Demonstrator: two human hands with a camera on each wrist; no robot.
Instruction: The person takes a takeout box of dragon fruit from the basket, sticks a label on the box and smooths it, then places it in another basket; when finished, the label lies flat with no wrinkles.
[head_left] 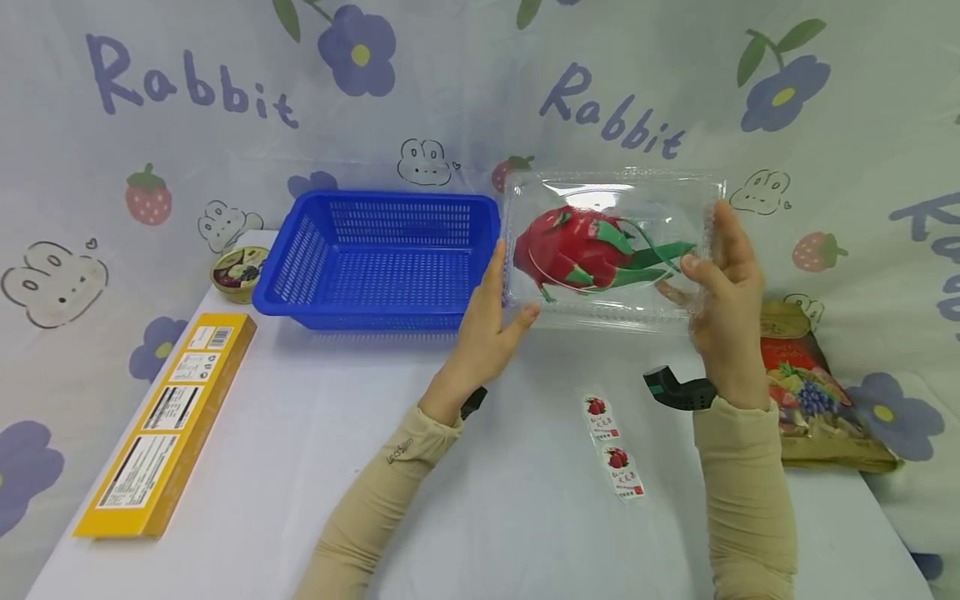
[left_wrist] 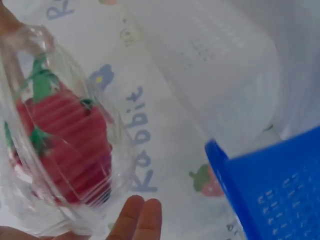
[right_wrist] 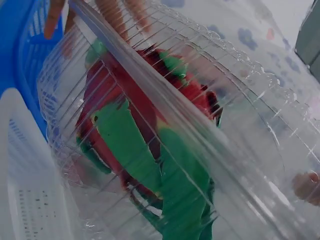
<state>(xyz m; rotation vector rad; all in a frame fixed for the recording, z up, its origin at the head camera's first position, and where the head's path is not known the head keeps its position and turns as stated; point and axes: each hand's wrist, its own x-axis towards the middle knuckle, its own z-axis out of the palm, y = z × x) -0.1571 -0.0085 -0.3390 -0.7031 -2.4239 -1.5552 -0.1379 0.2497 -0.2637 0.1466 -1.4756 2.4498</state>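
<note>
A clear plastic clamshell box [head_left: 675, 200] with a red dragon fruit [head_left: 577, 250] inside is held above the white table [head_left: 480, 517], tilted up toward the head camera. My left hand [head_left: 512, 287] grips its left end, thumb on the front. My right hand [head_left: 705, 242] grips the right end. The left wrist view shows the fruit [left_wrist: 65, 150] through the plastic and two fingertips [left_wrist: 140, 215] below it. In the right wrist view the green-scaled fruit [right_wrist: 145, 135] fills the ribbed box [right_wrist: 240, 100].
A blue mesh basket [head_left: 375, 258] stands just left of the box, seen too in the wrist views [left_wrist: 280, 185] [right_wrist: 20, 60]. A small fruit cup [head_left: 240, 271] and a long yellow box [head_left: 168, 417] lie left. A snack bag [head_left: 813, 392] lies right; stickers [head_left: 615, 446] lie below the box.
</note>
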